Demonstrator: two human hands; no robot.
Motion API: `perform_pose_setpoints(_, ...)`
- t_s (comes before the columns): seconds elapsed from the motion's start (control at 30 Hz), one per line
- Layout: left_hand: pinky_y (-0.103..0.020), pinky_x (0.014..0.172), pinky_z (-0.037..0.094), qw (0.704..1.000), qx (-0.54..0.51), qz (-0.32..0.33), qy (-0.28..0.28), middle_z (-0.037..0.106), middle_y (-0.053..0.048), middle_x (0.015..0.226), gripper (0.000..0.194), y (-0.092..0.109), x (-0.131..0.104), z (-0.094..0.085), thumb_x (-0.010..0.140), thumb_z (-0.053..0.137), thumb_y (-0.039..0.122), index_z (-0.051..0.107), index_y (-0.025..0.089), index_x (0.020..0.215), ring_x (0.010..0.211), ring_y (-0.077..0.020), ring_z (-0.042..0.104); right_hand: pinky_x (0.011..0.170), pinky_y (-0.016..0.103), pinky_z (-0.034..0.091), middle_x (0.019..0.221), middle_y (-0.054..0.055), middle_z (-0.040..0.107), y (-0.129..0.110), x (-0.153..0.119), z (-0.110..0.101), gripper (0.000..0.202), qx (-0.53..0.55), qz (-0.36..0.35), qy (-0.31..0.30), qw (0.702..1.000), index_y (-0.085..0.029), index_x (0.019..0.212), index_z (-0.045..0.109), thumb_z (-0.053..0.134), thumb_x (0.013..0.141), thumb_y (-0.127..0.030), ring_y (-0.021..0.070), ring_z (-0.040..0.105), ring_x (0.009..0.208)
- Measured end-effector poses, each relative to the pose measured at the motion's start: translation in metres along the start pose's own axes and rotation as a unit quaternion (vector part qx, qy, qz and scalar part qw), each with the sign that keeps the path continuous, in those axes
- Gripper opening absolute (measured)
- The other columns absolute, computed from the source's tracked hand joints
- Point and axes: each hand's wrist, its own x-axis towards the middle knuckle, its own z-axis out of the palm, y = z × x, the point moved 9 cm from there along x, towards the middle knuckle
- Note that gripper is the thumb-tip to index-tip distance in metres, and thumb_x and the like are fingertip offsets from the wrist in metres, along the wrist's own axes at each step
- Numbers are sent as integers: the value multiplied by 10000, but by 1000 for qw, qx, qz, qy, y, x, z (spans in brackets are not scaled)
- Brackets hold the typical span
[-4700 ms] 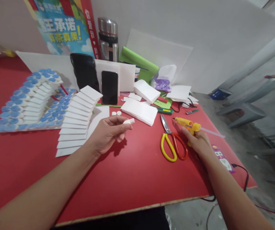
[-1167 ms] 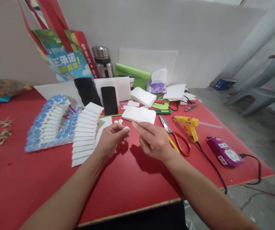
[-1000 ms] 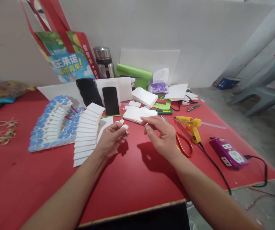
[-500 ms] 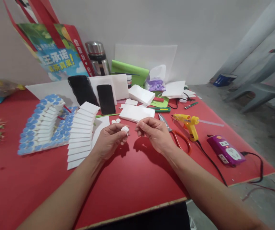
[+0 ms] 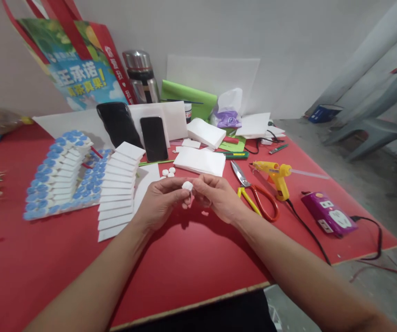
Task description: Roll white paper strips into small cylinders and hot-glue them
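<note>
A small white crumpled wad (image 5: 187, 186), which looks like paper or tissue, is pinched in my left hand (image 5: 162, 198) just above the red table. My right hand (image 5: 217, 193) meets it from the other side, thumb and fingers closed against the wad's edge. Just behind my left hand lie several small white round pieces (image 5: 168, 172). A stack of folded white paper (image 5: 200, 161) rests beyond my hands. Left of my left hand, white strips (image 5: 117, 193) are fanned in a row beside a model (image 5: 63, 175) of white steps and blue rolled pieces.
Red-handled scissors (image 5: 266, 203) and yellow-handled pliers (image 5: 250, 200) lie right of my right hand. A yellow glue gun (image 5: 276, 177) is wired near a purple power box (image 5: 328, 214). Two phones (image 5: 154, 138) lean at the back, before a steel flask (image 5: 141, 76) and a shopping bag (image 5: 77, 69).
My hands have come together: the right hand moved left to the white wad, and the left hand shifted slightly right with it. The yellow handles have come into view.
</note>
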Motion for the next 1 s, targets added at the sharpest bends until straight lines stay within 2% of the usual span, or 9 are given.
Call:
perform_pose_setpoints(0.13,-238,556,532,1000,24,-9,16,723,3,628,151,-3,-2,-2,697,888,189,820,195,832,509,-112,626,437,223,249,531,-43,569,10,1,0,474,-10,16,-16,1000,-195,670,542,832,817,-541,72,395,451)
perform_pose_setpoints(0.27,-233,518,521,999,28,-1,37,720,13,625,173,-3,-4,-4,675,895,181,767,190,790,491,-119,633,412,217,270,496,-47,556,11,1,-2,497,-26,14,-3,1000,-194,634,538,838,805,-551,68,399,420)
perform_pose_setpoints(0.4,-236,535,531,997,75,4,35,730,-9,638,156,2,-6,-1,703,884,206,760,173,792,524,-127,644,382,213,312,486,-50,560,5,-1,-3,460,-44,6,4,999,-189,644,588,842,800,-540,76,428,400)
perform_pose_setpoints(0.57,-250,487,503,987,152,18,52,726,-24,622,176,14,-9,1,696,894,256,765,168,778,492,-135,615,459,203,367,525,-45,598,4,-1,-3,414,-25,16,-13,999,-177,687,614,867,788,-489,75,490,466)
perform_pose_setpoints(0.67,-258,476,490,982,175,41,52,719,-19,626,207,19,-10,3,683,907,281,760,175,783,492,-144,616,487,207,381,562,-41,629,8,0,-5,413,-11,38,-21,999,-173,711,612,901,749,-466,73,513,480)
perform_pose_setpoints(0.77,-266,515,498,973,213,78,44,712,-13,646,175,24,-11,4,731,882,289,759,187,802,527,-151,628,521,216,429,616,-36,667,11,1,-4,406,28,71,-47,996,-173,743,614,948,694,-399,80,555,511)
perform_pose_setpoints(0.9,-281,632,521,937,305,168,29,733,-28,739,99,37,-16,10,791,851,267,783,204,825,659,-169,662,567,225,476,694,-13,716,12,-2,1,356,57,127,-122,983,-164,801,647,962,682,-282,98,619,585)
perform_pose_setpoints(1.0,-274,638,507,916,341,213,14,739,-27,764,47,43,-19,15,825,828,246,802,222,855,676,-162,647,581,225,495,711,1,731,10,-4,-1,336,49,144,-146,978,-156,801,657,949,707,-294,99,635,591)
